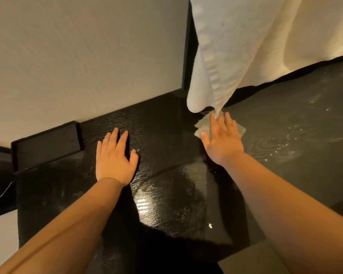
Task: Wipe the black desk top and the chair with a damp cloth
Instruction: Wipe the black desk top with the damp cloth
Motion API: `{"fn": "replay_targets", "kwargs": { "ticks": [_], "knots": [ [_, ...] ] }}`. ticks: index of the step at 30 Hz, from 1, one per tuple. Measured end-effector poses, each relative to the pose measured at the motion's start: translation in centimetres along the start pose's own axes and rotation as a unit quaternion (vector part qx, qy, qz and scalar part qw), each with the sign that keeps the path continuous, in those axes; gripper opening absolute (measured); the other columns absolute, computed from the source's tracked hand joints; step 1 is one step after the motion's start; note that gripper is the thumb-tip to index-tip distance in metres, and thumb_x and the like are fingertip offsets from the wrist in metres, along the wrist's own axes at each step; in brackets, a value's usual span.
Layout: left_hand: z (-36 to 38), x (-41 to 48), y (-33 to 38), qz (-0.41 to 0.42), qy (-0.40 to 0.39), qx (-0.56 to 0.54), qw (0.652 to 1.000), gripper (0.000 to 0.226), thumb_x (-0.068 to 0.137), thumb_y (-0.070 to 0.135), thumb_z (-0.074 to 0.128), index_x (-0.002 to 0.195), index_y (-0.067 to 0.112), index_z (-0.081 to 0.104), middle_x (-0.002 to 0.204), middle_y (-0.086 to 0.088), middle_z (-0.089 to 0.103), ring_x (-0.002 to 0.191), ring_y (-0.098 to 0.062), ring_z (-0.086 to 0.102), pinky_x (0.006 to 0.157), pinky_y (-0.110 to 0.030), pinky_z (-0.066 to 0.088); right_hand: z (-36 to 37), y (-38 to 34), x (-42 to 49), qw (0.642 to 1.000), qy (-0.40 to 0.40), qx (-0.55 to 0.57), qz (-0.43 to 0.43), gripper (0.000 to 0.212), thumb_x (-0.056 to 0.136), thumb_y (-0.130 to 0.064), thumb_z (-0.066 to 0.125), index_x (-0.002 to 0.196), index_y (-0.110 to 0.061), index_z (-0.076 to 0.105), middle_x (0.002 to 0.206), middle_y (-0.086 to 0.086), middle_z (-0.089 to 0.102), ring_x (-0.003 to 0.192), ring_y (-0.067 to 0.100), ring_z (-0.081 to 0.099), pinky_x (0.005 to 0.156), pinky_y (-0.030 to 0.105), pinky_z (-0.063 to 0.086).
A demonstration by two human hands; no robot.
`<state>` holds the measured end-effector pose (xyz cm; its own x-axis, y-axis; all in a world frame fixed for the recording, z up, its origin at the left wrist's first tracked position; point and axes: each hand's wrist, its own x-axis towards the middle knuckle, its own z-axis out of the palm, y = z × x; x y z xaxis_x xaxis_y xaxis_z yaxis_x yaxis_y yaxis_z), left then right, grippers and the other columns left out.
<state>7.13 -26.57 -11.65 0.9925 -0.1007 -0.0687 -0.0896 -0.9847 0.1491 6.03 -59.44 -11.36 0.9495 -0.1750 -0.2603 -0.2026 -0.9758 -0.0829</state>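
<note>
The damp cloth (201,126) lay flat on the black desk top (166,194), pressed under the straight, spread fingers of the right hand (223,139), with nothing curled round it. Just behind the cloth the hem of a pale curtain (226,56) hung down to the fingertips (touching them or only very near, I could not tell), so a push further back would likely have caught the fabric, wetted it or dragged it along. Held by flat pressure alone, the cloth could also have bunched or slid from under the palm on the wet, streaked surface. The left hand (113,157), left of the cloth, rested open and flat on the desk, holding nothing; on a slick patch it might have slipped. Counted: one cloth, two hands, one curtain, one shallow black tray (46,145) far left of the cloth against the wall (87,56), and one white crumb (210,225) nearer the person than the cloth. No chair was in view.
</note>
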Motion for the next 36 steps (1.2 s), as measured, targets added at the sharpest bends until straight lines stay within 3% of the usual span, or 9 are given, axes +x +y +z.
{"fn": "replay_targets", "kwargs": {
  "ticks": [3,8,11,16,21,23,25,29,36],
  "knots": [
    [-0.2,-0.1,0.4,-0.002,-0.004,0.013,1.000,0.066,0.104,0.050,0.042,0.165,0.027,0.032,0.173,-0.008,0.024,0.161,-0.030,0.016,0.131,-0.054,0.008,-0.3,-1.6,-0.9,0.999,-0.016,0.021,0.027,0.082,0.102,-0.061,0.017,0.164,-0.009,0.001,0.172,0.013,-0.001,0.157,0.035,-0.004,0.128,0.049,0.001],
    [-0.3,-1.4,1.7,-0.028,-0.025,-0.013,0.999,0.061,0.106,0.040,0.043,0.164,0.026,0.034,0.174,-0.008,0.021,0.162,-0.030,0.011,0.131,-0.055,0.007,1.3,-11.1,-7.0,0.964,-0.099,0.057,-0.241,0.081,0.101,-0.065,0.013,0.164,-0.016,-0.004,0.172,0.003,-0.015,0.155,0.026,-0.024,0.127,0.045,-0.008],
    [-0.1,-3.8,2.6,-0.046,-0.040,-0.044,0.997,0.061,0.106,0.038,0.044,0.165,0.025,0.031,0.175,-0.008,0.015,0.162,-0.032,0.008,0.131,-0.055,0.008,2.3,-11.3,-8.2,0.949,-0.121,0.013,-0.289,0.074,0.101,-0.060,0.002,0.162,-0.022,-0.013,0.168,-0.005,-0.027,0.149,0.019,-0.037,0.125,0.044,-0.014],
    [0.7,-6.0,2.8,-0.032,-0.035,-0.004,0.999,0.065,0.106,0.044,0.043,0.166,0.027,0.027,0.176,-0.006,0.014,0.162,-0.030,0.008,0.132,-0.052,0.009,2.2,-1.4,-5.1,0.986,0.012,0.009,-0.166,0.068,0.102,-0.047,0.023,0.163,-0.016,0.024,0.171,0.007,0.018,0.157,0.036,0.011,0.124,0.055,0.020],
    [1.2,-5.9,2.7,-0.029,-0.030,-0.006,0.999,0.069,0.102,0.053,0.032,0.166,0.028,0.028,0.176,-0.005,0.014,0.163,-0.029,0.008,0.131,-0.053,0.010,0.6,0.4,-4.0,0.999,0.008,0.019,-0.050,0.069,0.101,-0.045,0.021,0.161,-0.012,0.026,0.170,0.010,0.019,0.155,0.042,0.013,0.126,0.052,0.015],
    [1.2,-5.9,2.7,-0.029,-0.031,-0.008,0.999,0.071,0.100,0.054,0.030,0.166,0.028,0.028,0.176,-0.005,0.015,0.163,-0.029,0.008,0.131,-0.053,0.010,1.2,-3.5,-5.5,0.986,0.011,0.035,-0.165,0.070,0.099,-0.045,0.025,0.159,-0.010,0.034,0.168,0.012,0.026,0.153,0.046,0.017,0.125,0.053,0.015],
    [1.2,-5.8,2.8,-0.028,-0.029,-0.010,0.999,0.071,0.100,0.054,0.031,0.166,0.028,0.029,0.176,-0.005,0.015,0.163,-0.029,0.008,0.131,-0.053,0.010,1.9,-7.4,-7.5,0.953,-0.061,0.042,-0.295,0.071,0.101,-0.049,0.022,0.164,-0.017,0.020,0.172,0.002,0.006,0.157,0.036,-0.006,0.128,0.049,0.001],
    [1.2,-5.8,2.8,-0.029,-0.022,-0.012,0.999,0.070,0.100,0.053,0.033,0.165,0.028,0.030,0.175,-0.005,0.018,0.162,-0.029,0.010,0.131,-0.053,0.011,2.6,-8.5,-8.9,0.935,-0.092,0.020,-0.342,0.067,0.107,-0.048,0.028,0.165,-0.026,0.004,0.170,-0.009,-0.017,0.153,0.020,-0.028,0.125,0.042,-0.015],
    [1.3,-5.9,2.7,-0.030,-0.024,-0.009,0.999,0.067,0.103,0.050,0.038,0.166,0.029,0.028,0.176,-0.004,0.017,0.163,-0.029,0.009,0.131,-0.053,0.010,2.1,2.1,-5.5,0.976,0.037,0.016,-0.213,0.058,0.103,-0.036,0.037,0.156,-0.015,0.042,0.166,0.009,0.032,0.151,0.042,0.028,0.123,0.055,0.024]
  ]
}}
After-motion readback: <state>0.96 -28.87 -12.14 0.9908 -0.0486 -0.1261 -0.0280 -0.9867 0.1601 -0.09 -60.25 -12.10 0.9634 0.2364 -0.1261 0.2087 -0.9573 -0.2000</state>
